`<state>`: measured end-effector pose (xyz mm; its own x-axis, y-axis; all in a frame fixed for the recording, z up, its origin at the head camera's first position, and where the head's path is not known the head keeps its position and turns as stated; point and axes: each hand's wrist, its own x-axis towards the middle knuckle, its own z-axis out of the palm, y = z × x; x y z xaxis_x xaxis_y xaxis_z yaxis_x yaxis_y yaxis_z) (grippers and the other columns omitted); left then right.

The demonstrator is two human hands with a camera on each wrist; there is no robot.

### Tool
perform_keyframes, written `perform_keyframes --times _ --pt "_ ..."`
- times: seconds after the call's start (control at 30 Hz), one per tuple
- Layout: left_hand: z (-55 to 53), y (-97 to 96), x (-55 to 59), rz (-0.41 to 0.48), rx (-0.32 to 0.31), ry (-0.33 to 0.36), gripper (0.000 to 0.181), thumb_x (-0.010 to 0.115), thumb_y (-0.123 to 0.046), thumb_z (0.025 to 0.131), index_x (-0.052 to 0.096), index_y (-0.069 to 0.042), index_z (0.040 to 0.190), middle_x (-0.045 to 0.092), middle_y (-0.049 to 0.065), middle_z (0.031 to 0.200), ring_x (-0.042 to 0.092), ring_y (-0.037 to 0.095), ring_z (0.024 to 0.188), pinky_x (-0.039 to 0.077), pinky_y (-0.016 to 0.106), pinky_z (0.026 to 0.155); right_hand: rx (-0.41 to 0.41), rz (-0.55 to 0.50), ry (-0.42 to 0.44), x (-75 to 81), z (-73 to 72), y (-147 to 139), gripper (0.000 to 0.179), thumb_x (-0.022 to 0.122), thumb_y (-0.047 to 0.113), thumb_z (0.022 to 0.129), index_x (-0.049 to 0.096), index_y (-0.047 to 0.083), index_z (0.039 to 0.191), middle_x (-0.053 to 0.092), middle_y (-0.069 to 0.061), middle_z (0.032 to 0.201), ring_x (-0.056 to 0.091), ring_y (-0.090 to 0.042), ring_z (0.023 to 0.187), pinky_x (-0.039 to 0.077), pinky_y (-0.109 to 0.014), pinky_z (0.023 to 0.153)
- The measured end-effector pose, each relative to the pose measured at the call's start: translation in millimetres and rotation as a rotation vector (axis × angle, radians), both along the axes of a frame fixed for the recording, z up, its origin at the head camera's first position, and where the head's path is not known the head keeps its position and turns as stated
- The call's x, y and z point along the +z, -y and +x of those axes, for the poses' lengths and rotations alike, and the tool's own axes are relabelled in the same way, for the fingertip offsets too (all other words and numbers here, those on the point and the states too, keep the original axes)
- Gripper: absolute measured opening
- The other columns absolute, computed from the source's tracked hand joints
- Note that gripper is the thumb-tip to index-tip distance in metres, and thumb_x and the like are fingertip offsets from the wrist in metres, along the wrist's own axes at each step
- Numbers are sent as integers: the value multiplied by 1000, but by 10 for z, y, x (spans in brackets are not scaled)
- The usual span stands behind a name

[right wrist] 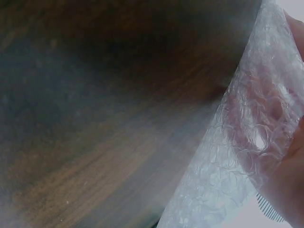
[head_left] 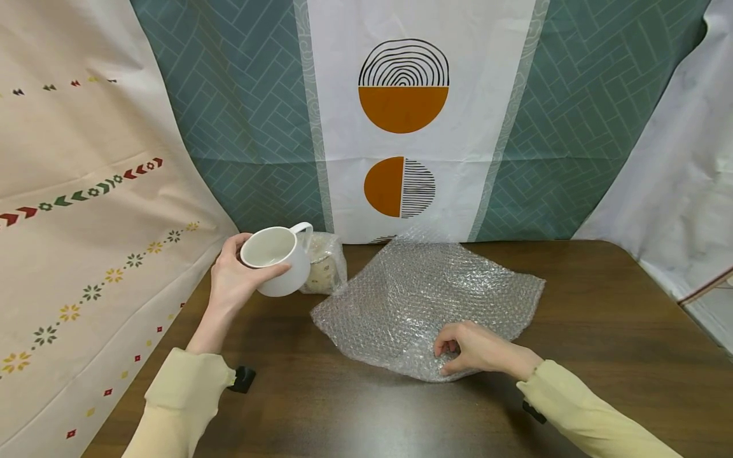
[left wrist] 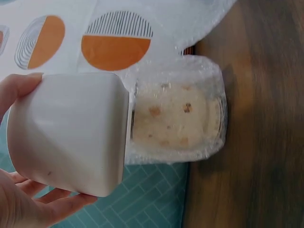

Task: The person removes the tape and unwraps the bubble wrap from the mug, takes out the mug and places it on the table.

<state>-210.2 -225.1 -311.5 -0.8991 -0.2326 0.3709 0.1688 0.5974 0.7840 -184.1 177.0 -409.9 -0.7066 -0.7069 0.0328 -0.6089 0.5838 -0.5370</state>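
Note:
A white mug (head_left: 276,261) is held up at the left of the table by my left hand (head_left: 236,273), thumb on the near side and fingers around the far side. Its handle points away to the back right. In the left wrist view the mug (left wrist: 71,130) shows its smooth side and base. My right hand (head_left: 475,348), fingers curled, pinches the near edge of a sheet of bubble wrap (head_left: 401,299). Through the clear bubble wrap (right wrist: 209,180), the right wrist view shows parts of the fingers.
Just behind the mug stands a patterned, light-coloured item wrapped in bubble wrap (head_left: 325,264). Brown wooden table (head_left: 321,407) lies beneath everything. A hanging cloth (head_left: 246,127) closes off the back, with a cream cloth (head_left: 86,191) along the left.

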Motion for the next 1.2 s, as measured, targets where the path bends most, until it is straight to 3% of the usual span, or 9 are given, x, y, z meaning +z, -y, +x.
perform_keyframes --times 0.43,0.83,1.2 --pt "26 256 -136 87 78 44 82 86 -27 60 42 -1 123 49 15 114 46 27 99 37 39 80 -4 17 -2 14 -4 -1 20 78 26 70 63 23 82 53 13 78 50 -9 71 43 -25 61" --pt "-15 414 -408 67 179 90 82 85 -32 58 43 -3 122 50 18 112 46 32 100 37 41 80 2 22 -16 -7 -9 5 20 78 29 70 63 23 82 52 14 79 50 -8 71 43 -24 61" --pt "-41 486 -608 68 220 120 83 85 -32 59 41 -2 123 49 18 112 45 32 99 37 42 80 3 19 -3 -11 -20 4 20 78 28 70 62 23 82 52 14 79 50 -7 71 42 -24 60"
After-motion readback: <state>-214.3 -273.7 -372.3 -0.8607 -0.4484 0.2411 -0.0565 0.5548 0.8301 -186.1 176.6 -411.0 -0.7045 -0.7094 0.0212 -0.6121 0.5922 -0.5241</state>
